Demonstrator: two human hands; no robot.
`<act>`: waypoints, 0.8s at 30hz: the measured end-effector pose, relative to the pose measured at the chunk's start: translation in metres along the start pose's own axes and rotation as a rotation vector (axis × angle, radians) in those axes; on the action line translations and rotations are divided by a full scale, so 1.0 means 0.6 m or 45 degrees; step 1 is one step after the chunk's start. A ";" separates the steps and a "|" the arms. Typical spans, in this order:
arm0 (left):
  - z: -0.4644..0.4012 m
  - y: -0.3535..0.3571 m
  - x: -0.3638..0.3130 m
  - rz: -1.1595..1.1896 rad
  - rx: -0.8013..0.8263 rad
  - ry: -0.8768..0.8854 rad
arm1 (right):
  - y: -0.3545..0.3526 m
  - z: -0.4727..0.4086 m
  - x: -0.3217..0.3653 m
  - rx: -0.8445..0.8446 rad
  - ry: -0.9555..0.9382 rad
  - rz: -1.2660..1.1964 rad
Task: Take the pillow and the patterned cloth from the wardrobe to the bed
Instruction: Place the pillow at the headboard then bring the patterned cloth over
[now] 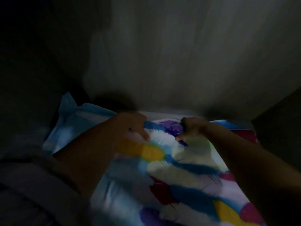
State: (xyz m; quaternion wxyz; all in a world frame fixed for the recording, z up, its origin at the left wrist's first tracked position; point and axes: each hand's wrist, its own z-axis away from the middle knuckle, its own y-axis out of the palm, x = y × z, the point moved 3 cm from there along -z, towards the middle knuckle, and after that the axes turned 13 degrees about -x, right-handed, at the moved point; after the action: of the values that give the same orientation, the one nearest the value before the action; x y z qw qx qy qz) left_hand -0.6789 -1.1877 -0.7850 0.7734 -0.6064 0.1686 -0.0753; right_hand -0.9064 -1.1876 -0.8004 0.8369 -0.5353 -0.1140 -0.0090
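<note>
A patterned cloth (184, 173) with blue, yellow, red, purple and white feather shapes lies inside a dark wardrobe compartment and fills the lower middle of the view. My left hand (132, 126) rests on its far left part with fingers curled into the fabric. My right hand (190, 128) pinches the fabric near its far edge. A light blue pillow or bedding piece (68, 128) lies to the left, partly under my left forearm. The view is dim and blurred.
The wardrobe's grey back wall (179, 54) rises behind the cloth. A dark side panel (280, 128) closes the compartment on the right. Grey folded fabric (26, 185) lies at the lower left.
</note>
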 end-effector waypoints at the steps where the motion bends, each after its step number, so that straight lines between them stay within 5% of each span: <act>1: 0.012 -0.016 -0.018 -0.037 0.177 -0.051 | -0.006 0.030 0.003 0.009 0.011 0.002; 5: 0.069 -0.111 -0.106 -0.071 0.433 -0.006 | -0.064 0.162 0.013 -0.041 0.019 0.090; 12: 0.249 -0.212 -0.219 -0.361 0.256 0.308 | -0.124 0.436 0.048 -0.092 0.148 0.089; 17: 0.391 -0.273 -0.286 -0.345 0.341 0.293 | -0.133 0.618 0.108 -0.043 0.268 0.099; 24: 0.569 -0.390 -0.384 -0.467 0.247 0.597 | -0.220 0.871 0.166 -0.231 0.421 0.056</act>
State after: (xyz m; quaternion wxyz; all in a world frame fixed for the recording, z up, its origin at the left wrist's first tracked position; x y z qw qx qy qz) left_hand -0.7528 -0.8611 -0.4498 0.7412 -0.5162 0.2220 -0.3671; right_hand -0.9224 -0.7637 -0.4529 0.7925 -0.6022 0.0378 -0.0889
